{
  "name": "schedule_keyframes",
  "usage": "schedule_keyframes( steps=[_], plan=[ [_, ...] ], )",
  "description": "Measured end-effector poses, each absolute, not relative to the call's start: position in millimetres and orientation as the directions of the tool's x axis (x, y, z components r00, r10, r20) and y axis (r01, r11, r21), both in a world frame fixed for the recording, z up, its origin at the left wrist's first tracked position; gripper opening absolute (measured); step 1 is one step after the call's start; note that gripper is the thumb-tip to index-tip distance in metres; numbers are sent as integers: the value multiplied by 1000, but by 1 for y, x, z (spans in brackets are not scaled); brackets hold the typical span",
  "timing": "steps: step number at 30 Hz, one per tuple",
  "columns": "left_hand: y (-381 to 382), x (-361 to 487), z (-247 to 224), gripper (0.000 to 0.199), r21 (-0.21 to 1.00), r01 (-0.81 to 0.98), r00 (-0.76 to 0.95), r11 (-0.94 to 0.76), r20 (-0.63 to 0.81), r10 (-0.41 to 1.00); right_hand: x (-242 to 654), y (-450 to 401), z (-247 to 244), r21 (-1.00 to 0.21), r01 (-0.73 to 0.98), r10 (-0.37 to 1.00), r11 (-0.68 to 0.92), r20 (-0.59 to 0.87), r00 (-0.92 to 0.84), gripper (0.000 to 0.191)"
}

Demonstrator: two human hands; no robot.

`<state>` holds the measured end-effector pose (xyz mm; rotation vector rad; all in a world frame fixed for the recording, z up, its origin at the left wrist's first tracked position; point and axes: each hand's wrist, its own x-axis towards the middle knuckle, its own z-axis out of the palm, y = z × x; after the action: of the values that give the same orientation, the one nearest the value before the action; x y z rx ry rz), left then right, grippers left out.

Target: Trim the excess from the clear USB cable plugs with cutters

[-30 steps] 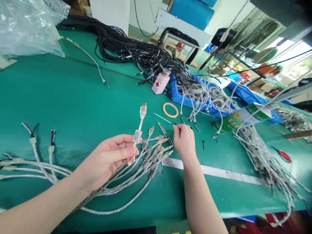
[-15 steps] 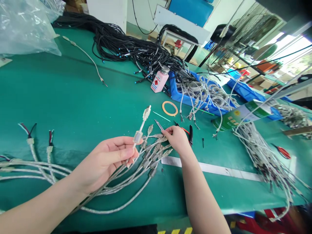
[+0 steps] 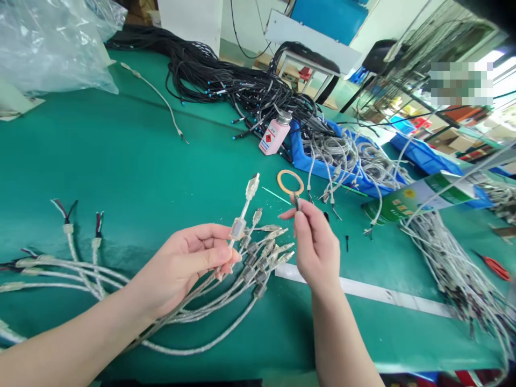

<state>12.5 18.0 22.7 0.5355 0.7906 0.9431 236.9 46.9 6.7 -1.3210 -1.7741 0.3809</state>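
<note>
My left hand (image 3: 197, 263) is closed round a clear-sheathed USB cable (image 3: 245, 208), just below its ferrite block (image 3: 238, 228). The cable's plug (image 3: 252, 186) points up and away from me. My right hand (image 3: 316, 242) is raised above the table, pinching a slim metal tool (image 3: 297, 201) of which only the narrow grey end shows; its exact kind I cannot make out. Between and below the hands lies a bunch of similar USB cables (image 3: 250, 263), their plugs towards the right. Stripped coloured wire ends (image 3: 99, 223) of cables lie at left.
Behind stand a pink bottle (image 3: 275, 134) and a blue bin (image 3: 318, 167) of coiled cables. A tape ring (image 3: 283, 188) and a thin green stick (image 3: 276, 195) lie near my right hand. Black cables (image 3: 226, 80) are heaped at the back, grey ones (image 3: 447, 263) right, beside red-handled pliers (image 3: 496, 267).
My right hand has picked up the slim metal tool from the table and turned upright with it. My left hand holds the cable much as before; the view has shifted slightly.
</note>
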Motion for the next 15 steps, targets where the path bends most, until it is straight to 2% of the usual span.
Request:
schedule_keyframes(
  steps=[3,5,9,15],
  plan=[
    [19,12,23,18,704,-509,337,495,-366,867,221,27,18,-571,594,820,567,462,-339,27],
    [19,10,22,17,708,-507,335,491,-363,870,214,21,20,-505,565,757,653,470,-455,23],
    [19,10,20,15,712,-507,347,486,-348,871,210,18,18,-430,594,729,680,479,-489,22],
    [20,11,21,17,713,-505,341,487,-353,871,211,19,17,-396,631,739,666,467,-486,22]
  ],
)
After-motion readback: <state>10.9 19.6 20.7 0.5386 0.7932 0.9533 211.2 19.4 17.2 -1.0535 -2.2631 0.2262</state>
